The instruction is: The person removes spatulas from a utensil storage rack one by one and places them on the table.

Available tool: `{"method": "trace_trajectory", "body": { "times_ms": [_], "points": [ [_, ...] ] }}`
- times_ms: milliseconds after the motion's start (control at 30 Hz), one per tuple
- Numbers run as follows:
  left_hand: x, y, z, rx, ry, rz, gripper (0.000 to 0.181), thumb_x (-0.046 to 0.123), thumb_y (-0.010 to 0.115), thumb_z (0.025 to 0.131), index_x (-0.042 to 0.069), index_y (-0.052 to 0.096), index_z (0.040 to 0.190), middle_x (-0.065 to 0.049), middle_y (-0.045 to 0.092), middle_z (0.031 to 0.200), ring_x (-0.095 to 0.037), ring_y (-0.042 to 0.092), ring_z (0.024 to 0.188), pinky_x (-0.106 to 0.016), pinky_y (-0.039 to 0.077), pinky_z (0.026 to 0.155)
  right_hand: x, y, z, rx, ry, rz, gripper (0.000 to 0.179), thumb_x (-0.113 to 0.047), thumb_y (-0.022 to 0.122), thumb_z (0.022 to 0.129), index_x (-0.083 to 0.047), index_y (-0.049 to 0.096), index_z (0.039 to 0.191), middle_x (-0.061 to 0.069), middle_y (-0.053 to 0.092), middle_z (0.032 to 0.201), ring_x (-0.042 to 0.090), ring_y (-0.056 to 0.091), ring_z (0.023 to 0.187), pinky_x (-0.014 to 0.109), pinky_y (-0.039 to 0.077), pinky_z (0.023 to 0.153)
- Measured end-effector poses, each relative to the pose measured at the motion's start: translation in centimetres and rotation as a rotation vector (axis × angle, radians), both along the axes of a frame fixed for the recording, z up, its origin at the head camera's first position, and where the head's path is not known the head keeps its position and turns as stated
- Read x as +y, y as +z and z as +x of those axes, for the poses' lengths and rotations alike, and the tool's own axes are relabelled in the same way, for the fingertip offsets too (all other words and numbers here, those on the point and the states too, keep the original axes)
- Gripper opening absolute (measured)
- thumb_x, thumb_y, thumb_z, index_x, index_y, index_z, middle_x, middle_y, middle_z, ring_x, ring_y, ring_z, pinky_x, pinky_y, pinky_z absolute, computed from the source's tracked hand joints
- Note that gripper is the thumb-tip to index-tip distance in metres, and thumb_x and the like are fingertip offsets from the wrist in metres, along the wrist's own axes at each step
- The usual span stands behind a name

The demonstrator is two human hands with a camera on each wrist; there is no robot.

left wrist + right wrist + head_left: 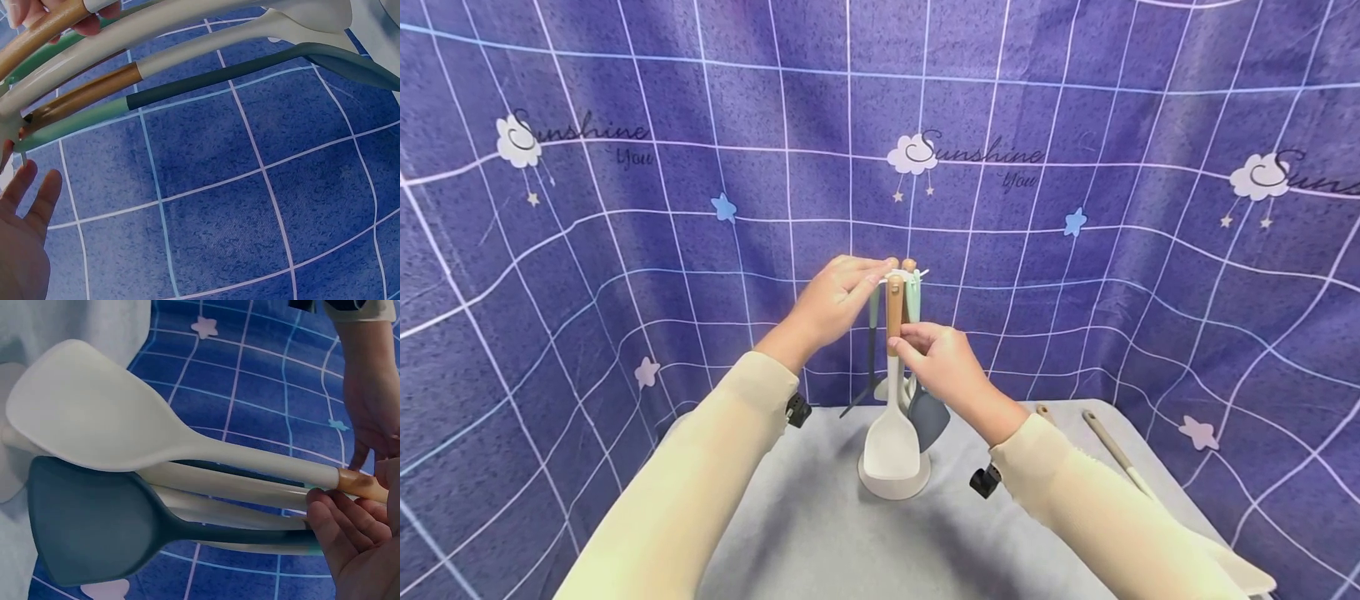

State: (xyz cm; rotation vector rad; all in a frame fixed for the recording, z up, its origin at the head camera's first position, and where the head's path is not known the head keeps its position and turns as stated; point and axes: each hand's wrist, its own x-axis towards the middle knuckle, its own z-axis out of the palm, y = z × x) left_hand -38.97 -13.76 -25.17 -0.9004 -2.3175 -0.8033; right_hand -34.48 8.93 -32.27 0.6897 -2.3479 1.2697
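Note:
A utensil stand with a round white base point(895, 487) holds several hanging kitchen utensils. My right hand point(946, 360) pinches the wooden handle of a white spatula point(892, 442) at the front; its wide blade hangs over the base. My left hand point(842, 300) reaches to the top of the stand, its fairly straight fingers touching the rack there. Beside the white spatula hangs a dark blue-grey spatula point(94, 519), partly behind it. In the left wrist view, a dark utensil with a green handle point(75, 125) hangs near my left fingers.
On the right of the grey tabletop point(820, 533) lies a long-handled utensil point(1112, 442), its other end partly behind my right sleeve. Another wooden handle end point(1045, 412) shows near that sleeve. A purple gridded curtain point(1000, 233) surrounds the back and sides.

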Motion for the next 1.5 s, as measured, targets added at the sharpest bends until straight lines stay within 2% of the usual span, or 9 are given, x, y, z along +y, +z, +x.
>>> {"method": "trace_trajectory", "body": {
  "times_ms": [133, 367, 600, 867, 1067, 1300, 1500],
  "points": [
    [0.0, 0.0, 0.2, -0.022, 0.015, 0.006, 0.046, 0.043, 0.043, 0.122, 0.031, 0.068, 0.159, 0.002, 0.072, 0.157, -0.026, 0.059, 0.149, -0.056, 0.047, 0.127, -0.4, -0.3, -0.2, 0.005, 0.008, 0.003, 0.041, -0.027, 0.079, 0.109, 0.001, 0.077, 0.139, 0.013, 0.088, 0.12, 0.031, 0.086, 0.114, 0.05, 0.069, 0.101],
    [0.0, 0.1, 0.2, -0.003, 0.029, -0.01, 0.047, 0.043, 0.041, 0.123, 0.028, 0.071, 0.156, -0.003, 0.073, 0.154, -0.029, 0.058, 0.151, -0.057, 0.045, 0.13, -0.8, -0.8, -0.7, 0.01, 0.007, 0.017, 0.035, -0.025, 0.08, 0.108, -0.002, 0.079, 0.135, 0.013, 0.088, 0.113, 0.03, 0.087, 0.11, 0.051, 0.069, 0.1],
    [0.0, -0.4, -0.1, 0.0, 0.02, -0.013, 0.048, 0.042, 0.04, 0.123, 0.026, 0.071, 0.156, -0.004, 0.074, 0.152, -0.029, 0.058, 0.15, -0.058, 0.045, 0.13, -1.0, -1.0, -0.7, 0.014, 0.001, 0.028, 0.032, -0.023, 0.08, 0.108, -0.002, 0.079, 0.133, 0.013, 0.088, 0.112, 0.028, 0.087, 0.103, 0.049, 0.071, 0.091],
    [0.0, -0.3, 0.1, 0.002, 0.013, -0.012, 0.048, 0.041, 0.041, 0.123, 0.025, 0.07, 0.156, -0.005, 0.073, 0.154, -0.03, 0.058, 0.15, -0.057, 0.044, 0.13, -1.0, -1.1, -0.8, 0.046, 0.003, 0.036, 0.029, -0.02, 0.08, 0.108, -0.001, 0.079, 0.131, 0.011, 0.089, 0.106, 0.018, 0.085, 0.086, 0.039, 0.069, 0.081],
    [0.0, -0.3, -0.1, 0.011, 0.015, -0.015, 0.047, 0.04, 0.042, 0.123, 0.026, 0.069, 0.158, -0.008, 0.073, 0.154, -0.031, 0.058, 0.15, -0.057, 0.044, 0.13, -1.1, -0.9, -0.9, 0.042, 0.012, 0.019, 0.027, -0.019, 0.079, 0.109, -0.001, 0.079, 0.13, 0.012, 0.089, 0.106, 0.021, 0.085, 0.084, 0.038, 0.068, 0.077],
    [0.0, -0.3, 0.0, 0.02, 0.004, -0.01, 0.045, 0.036, 0.045, 0.123, 0.021, 0.069, 0.157, -0.011, 0.074, 0.153, -0.034, 0.059, 0.15, -0.057, 0.044, 0.131, -1.0, -0.7, -0.8, 0.035, 0.022, -0.005, 0.028, -0.018, 0.08, 0.108, 0.0, 0.079, 0.13, 0.015, 0.088, 0.109, 0.026, 0.087, 0.086, 0.038, 0.07, 0.077],
    [-0.1, -0.3, -0.1, 0.02, -0.009, -0.01, 0.046, 0.035, 0.045, 0.122, 0.02, 0.069, 0.158, -0.009, 0.073, 0.155, -0.033, 0.058, 0.151, -0.057, 0.043, 0.131, -0.9, -0.6, -0.5, 0.045, 0.019, 0.007, 0.028, -0.019, 0.081, 0.107, -0.001, 0.08, 0.129, 0.013, 0.088, 0.105, 0.024, 0.086, 0.083, 0.034, 0.069, 0.075]
  ]
}}
